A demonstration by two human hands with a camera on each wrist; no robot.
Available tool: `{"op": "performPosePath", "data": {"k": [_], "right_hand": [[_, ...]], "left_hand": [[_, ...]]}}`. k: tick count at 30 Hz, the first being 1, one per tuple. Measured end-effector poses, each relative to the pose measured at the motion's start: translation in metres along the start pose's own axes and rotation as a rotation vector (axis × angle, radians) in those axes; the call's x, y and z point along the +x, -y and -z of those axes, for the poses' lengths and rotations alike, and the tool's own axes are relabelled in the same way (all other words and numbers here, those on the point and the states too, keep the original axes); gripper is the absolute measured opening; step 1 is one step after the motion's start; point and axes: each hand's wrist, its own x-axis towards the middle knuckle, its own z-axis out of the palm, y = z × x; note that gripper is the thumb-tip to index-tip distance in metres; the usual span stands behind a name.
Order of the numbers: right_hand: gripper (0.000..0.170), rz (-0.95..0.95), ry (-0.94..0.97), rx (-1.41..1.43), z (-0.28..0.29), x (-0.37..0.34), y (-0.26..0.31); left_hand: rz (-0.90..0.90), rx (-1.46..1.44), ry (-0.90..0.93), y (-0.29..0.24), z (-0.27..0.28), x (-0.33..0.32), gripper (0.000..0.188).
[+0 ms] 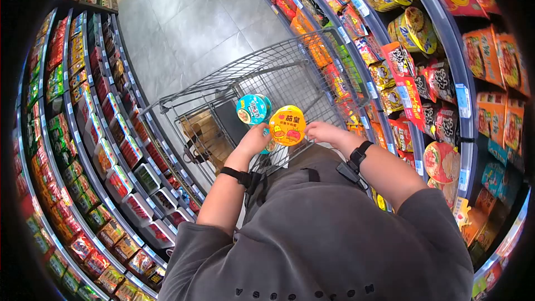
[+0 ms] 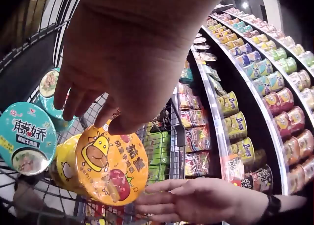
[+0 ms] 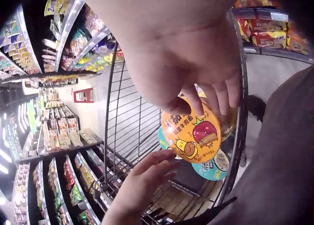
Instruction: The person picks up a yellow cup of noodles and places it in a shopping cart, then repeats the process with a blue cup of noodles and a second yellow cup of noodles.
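Note:
A tub of instant noodles with an orange-yellow lid sits between my two hands at the near end of the shopping cart, lid facing up. My left hand is at the lid's left side, its fingers fairly straight in the left wrist view. On the opposite side, my right hand has its fingertips right at the lid's rim; the left wrist view shows these fingers extended. Teal noodle tubs lie beside the orange one, and my left hand partly covers them in the head view.
The wire cart stretches ahead of my body, with a brown cardboard-like item at its left. Shelves of noodle packets and tubs run close along the right. More packed shelves stand on the left. Grey tiled floor lies ahead.

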Motion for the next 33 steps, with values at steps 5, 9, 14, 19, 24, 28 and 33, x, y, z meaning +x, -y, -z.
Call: {"op": "performPosePath", "data": {"k": [5, 9, 14, 19, 24, 28, 33], "right_hand": [[0.038, -0.057, 0.065, -0.081, 0.003, 0.015, 0.007], [0.038, -0.056, 0.081, -0.157, 0.009, 0.019, 0.014], [0.033, -0.014, 0.055, -0.117, 0.006, 0.022, 0.01], [0.03, -0.007, 0.059, -0.128, 0.002, 0.004, 0.021], [0.024, 0.142, 0.037, 0.025, -0.007, -0.031, 0.024], [0.019, 0.257, 0.035, 0.28, -0.03, -0.08, 0.022], [0.019, 0.528, 0.085, 0.497, -0.088, -0.152, 0.016]], "left_hand": [[0.109, -0.167, 0.135, -0.006, -0.002, 0.012, 0.038], [0.102, -0.211, 0.093, -0.011, -0.007, 0.01, 0.037], [0.111, -0.132, 0.084, -0.023, 0.0, -0.002, 0.044], [0.047, -0.166, 0.016, -0.038, 0.017, -0.029, 0.049], [-0.18, -0.298, -0.073, -0.036, 0.036, -0.069, 0.04], [-0.353, -0.319, -0.102, -0.051, 0.06, -0.123, 0.048], [-0.598, -0.275, -0.141, -0.052, 0.077, -0.195, 0.062]]}}
